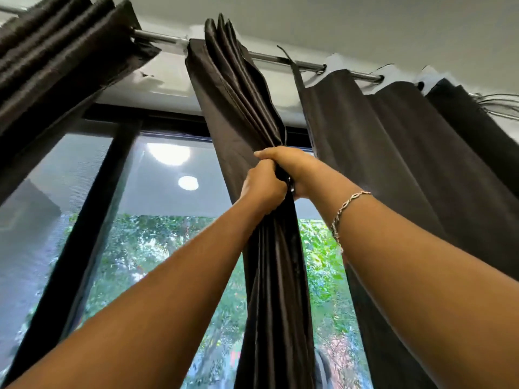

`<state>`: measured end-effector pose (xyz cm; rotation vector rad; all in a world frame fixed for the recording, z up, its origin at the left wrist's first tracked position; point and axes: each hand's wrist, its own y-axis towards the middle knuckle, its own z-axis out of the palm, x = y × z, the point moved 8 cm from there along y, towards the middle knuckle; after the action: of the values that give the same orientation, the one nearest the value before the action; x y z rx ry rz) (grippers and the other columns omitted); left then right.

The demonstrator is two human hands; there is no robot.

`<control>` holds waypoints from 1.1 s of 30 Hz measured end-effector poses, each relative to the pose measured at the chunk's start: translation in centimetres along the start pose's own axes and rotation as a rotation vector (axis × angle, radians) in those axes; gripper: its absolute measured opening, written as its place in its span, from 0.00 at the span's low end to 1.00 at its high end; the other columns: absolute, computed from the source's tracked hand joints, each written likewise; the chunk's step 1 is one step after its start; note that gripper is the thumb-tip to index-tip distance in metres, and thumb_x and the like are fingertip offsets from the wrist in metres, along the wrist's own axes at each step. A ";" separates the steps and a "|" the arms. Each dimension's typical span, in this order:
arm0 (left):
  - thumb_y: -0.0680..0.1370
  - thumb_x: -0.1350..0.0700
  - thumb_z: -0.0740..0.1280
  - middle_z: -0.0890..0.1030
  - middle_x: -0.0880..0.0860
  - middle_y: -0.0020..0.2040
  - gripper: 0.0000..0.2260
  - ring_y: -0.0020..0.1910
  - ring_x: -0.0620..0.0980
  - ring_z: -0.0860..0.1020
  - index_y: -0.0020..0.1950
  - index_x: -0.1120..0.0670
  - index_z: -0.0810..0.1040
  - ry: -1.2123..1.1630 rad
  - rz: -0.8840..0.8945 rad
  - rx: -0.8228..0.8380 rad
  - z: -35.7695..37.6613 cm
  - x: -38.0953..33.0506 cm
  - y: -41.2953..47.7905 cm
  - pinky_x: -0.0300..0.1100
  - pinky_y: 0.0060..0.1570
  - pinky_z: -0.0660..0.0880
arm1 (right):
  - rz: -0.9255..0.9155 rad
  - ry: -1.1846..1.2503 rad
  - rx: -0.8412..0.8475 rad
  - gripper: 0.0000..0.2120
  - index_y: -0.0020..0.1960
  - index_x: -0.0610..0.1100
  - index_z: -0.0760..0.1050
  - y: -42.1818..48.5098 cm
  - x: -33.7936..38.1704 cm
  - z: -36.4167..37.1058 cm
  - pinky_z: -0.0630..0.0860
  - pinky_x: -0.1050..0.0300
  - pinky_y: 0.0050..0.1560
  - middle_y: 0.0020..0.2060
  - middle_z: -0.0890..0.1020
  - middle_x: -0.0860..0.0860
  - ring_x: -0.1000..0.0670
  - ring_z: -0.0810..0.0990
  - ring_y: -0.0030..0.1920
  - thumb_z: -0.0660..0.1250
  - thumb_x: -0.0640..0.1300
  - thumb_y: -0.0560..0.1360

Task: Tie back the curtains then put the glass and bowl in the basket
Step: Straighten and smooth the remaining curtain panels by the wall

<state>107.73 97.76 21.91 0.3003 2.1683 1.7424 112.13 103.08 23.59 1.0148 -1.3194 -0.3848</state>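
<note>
A dark brown curtain (238, 108) hangs from a metal rod (160, 37) and is gathered into a tight bunch at mid-height. My left hand (264, 188) grips the bunch from the left. My right hand (292, 169), with a chain bracelet on its wrist, wraps round the same bunch from the right, touching the left hand. A small dark tie or clip shows between the two hands; what it is cannot be told. Glass, bowl and basket are out of view.
A second dark curtain (398, 164) hangs spread to the right, and another gathered one (56, 51) sits at the upper left. Behind them is a large window (157, 206) with a black frame, ceiling lights reflected in it and green trees outside.
</note>
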 end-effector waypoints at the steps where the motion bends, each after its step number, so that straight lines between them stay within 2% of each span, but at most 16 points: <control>1: 0.73 0.67 0.59 0.78 0.61 0.57 0.16 0.57 0.59 0.76 0.60 0.60 0.72 -0.005 0.000 0.011 0.9 -0.3 0.0 0.43 0.45 0.70 | -0.008 0.017 -0.014 0.06 0.47 0.43 0.76 0.2 -0.2 -0.8 0.72 0.56 0.38 0.51 0.81 0.41 0.47 0.76 0.35 0.65 0.46 0.75; 2: 0.73 0.67 0.59 0.78 0.61 0.57 0.16 0.57 0.59 0.76 0.60 0.60 0.72 -0.013 -0.001 0.018 1.5 -0.6 -0.2 0.43 0.44 0.69 | -0.019 0.034 -0.026 0.06 0.47 0.42 0.76 0.5 -0.4 -1.5 0.73 0.56 0.37 0.51 0.82 0.41 0.46 0.77 0.36 0.66 0.45 0.74; 5: 0.72 0.67 0.59 0.79 0.61 0.54 0.15 0.55 0.59 0.77 0.58 0.61 0.73 -0.048 0.003 0.012 2.5 -0.5 -1.0 0.42 0.42 0.69 | -0.050 0.072 -0.038 0.06 0.39 0.41 0.75 1.1 -1.3 -2.2 0.74 0.56 0.37 0.37 0.80 0.43 0.46 0.78 0.35 0.67 0.42 0.73; 7: 0.72 0.66 0.62 0.80 0.59 0.53 0.14 0.54 0.57 0.78 0.57 0.60 0.74 -0.076 0.007 0.002 2.4 0.1 -2.1 0.43 0.42 0.70 | -0.064 0.076 -0.030 0.05 0.39 0.41 0.75 1.1 -1.8 -1.9 0.76 0.54 0.40 0.35 0.79 0.44 0.46 0.78 0.35 0.68 0.42 0.72; 9: 0.70 0.62 0.65 0.81 0.57 0.52 0.15 0.52 0.56 0.78 0.56 0.59 0.75 -0.137 0.015 -0.007 1.9 0.8 -3.6 0.47 0.46 0.75 | -0.080 0.066 -0.032 0.07 0.46 0.39 0.76 0.6 -2.4 -1.3 0.77 0.54 0.40 0.35 0.78 0.44 0.46 0.79 0.35 0.69 0.42 0.72; 11: 0.66 0.52 0.65 0.82 0.56 0.50 0.19 0.51 0.55 0.80 0.54 0.58 0.77 -0.191 0.023 -0.019 0.9 1.6 -5.5 0.53 0.51 0.76 | -0.097 0.045 -0.025 0.16 0.55 0.36 0.75 0.0 -3.3 -0.5 0.77 0.55 0.38 0.38 0.79 0.43 0.46 0.79 0.36 0.70 0.42 0.71; 14: 0.62 0.41 0.60 0.83 0.56 0.50 0.28 0.53 0.54 0.80 0.54 0.57 0.80 -0.234 0.031 -0.047 -0.4 3.1 -8.1 0.54 0.55 0.76 | -0.137 -0.015 0.007 0.23 0.60 0.36 0.73 -2.1 -5.0 0.8 0.80 0.50 0.48 0.49 0.81 0.41 0.44 0.82 0.45 0.71 0.46 0.70; 16: 0.65 0.43 0.61 0.83 0.54 0.53 0.26 0.55 0.52 0.80 0.57 0.55 0.80 -0.242 0.000 -0.029 -1.0 4.0 -10.0 0.53 0.58 0.74 | -0.147 -0.047 0.008 0.24 0.61 0.39 0.73 -4.3 -6.4 1.2 0.79 0.48 0.54 0.52 0.81 0.42 0.45 0.82 0.50 0.70 0.49 0.70; 18: 0.69 0.51 0.61 0.82 0.51 0.55 0.21 0.56 0.48 0.79 0.59 0.54 0.78 -0.271 -0.042 0.001 -1.3 5.0 -12.3 0.51 0.61 0.73 | -0.146 -0.073 0.009 0.22 0.61 0.42 0.73 -6.9 -7.9 1.6 0.78 0.48 0.55 0.53 0.81 0.45 0.47 0.82 0.51 0.69 0.50 0.71; 20: 0.70 0.55 0.59 0.81 0.49 0.55 0.20 0.56 0.47 0.78 0.60 0.53 0.78 -0.310 -0.068 0.035 -1.3 5.6 -14.7 0.49 0.62 0.73 | -0.143 -0.090 0.014 0.20 0.62 0.44 0.72 -9.5 -9.5 2.0 0.78 0.49 0.57 0.53 0.81 0.48 0.48 0.81 0.52 0.68 0.49 0.72; 22: 0.71 0.57 0.59 0.80 0.51 0.57 0.19 0.58 0.48 0.77 0.61 0.56 0.76 -0.339 -0.115 0.057 -1.3 6.2 -17.2 0.49 0.64 0.72 | -0.123 -0.081 0.028 0.19 0.61 0.45 0.72 -12.3 -10.9 2.7 0.77 0.49 0.57 0.53 0.81 0.49 0.49 0.81 0.52 0.69 0.48 0.72; 25: 0.76 0.62 0.60 0.75 0.55 0.65 0.19 0.65 0.49 0.73 0.68 0.59 0.70 -0.376 -0.234 0.099 -1.1 8.0 -21.1 0.48 0.68 0.67 | -0.082 -0.106 -0.006 0.22 0.60 0.46 0.73 -16.1 -13.1 3.7 0.76 0.46 0.58 0.53 0.81 0.50 0.49 0.81 0.53 0.69 0.50 0.68; 27: 0.73 0.57 0.60 0.74 0.55 0.67 0.24 0.66 0.49 0.72 0.69 0.59 0.68 -0.405 -0.297 0.123 -1.1 9.0 -24.0 0.49 0.69 0.67 | -0.038 -0.133 -0.034 0.24 0.59 0.47 0.73 -18.6 -14.6 4.1 0.76 0.45 0.58 0.53 0.81 0.50 0.49 0.80 0.53 0.69 0.51 0.65; 29: 0.70 0.55 0.58 0.73 0.55 0.67 0.27 0.67 0.49 0.72 0.69 0.59 0.68 -0.443 -0.348 0.140 -1.2 9.7 -27.2 0.50 0.69 0.66 | 0.029 -0.122 -0.025 0.23 0.60 0.47 0.73 -21.3 -16.5 4.5 0.76 0.45 0.58 0.54 0.81 0.49 0.49 0.81 0.54 0.70 0.51 0.66; 33: 0.70 0.55 0.58 0.72 0.55 0.68 0.27 0.67 0.49 0.71 0.69 0.59 0.68 -0.509 -0.459 0.164 -1.5 10.6 -32.9 0.50 0.70 0.65 | 0.149 -0.092 -0.009 0.21 0.60 0.46 0.73 -26.3 -19.9 5.6 0.77 0.48 0.57 0.54 0.82 0.47 0.50 0.81 0.52 0.70 0.51 0.70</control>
<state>99.02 92.94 -11.25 0.2305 1.8227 1.0973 109.58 101.46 -9.70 0.8937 -1.4649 -0.3264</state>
